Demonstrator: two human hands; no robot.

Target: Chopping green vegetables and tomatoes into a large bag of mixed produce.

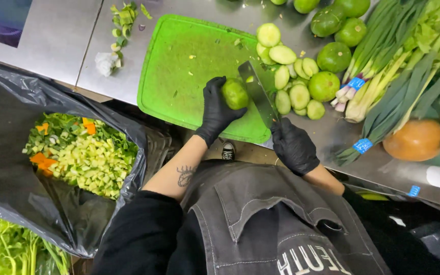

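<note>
Fingers (219, 97) of the left hand (216, 109), gloved in black, curl closed around a green lime (235, 94), gripping it from its left side over the near right part of the green board (184, 66). Right hand (294, 146), also gloved, is shut around the handle of a knife (258, 94); the handle itself is hidden inside the fist. The blade runs from that fist up and away toward the lime, its long axis slanting from near-right to far-left, and its flat lies just beside the lime's right face, touching it or very nearly so; which cannot be told from this view. The lime thus sits between the gripping fingers on its left and the blade on its right. The left hand is the nearer of the two to the fruit.

Right of the board, on the steel counter (52, 40), lies a heap of cut lime pieces (291, 81), with whole limes (334, 56) beyond and bundled spring onions (383, 66) farther right. Left of the person, a black bag (16, 168) holds chopped vegetable scraps (87, 158).
</note>
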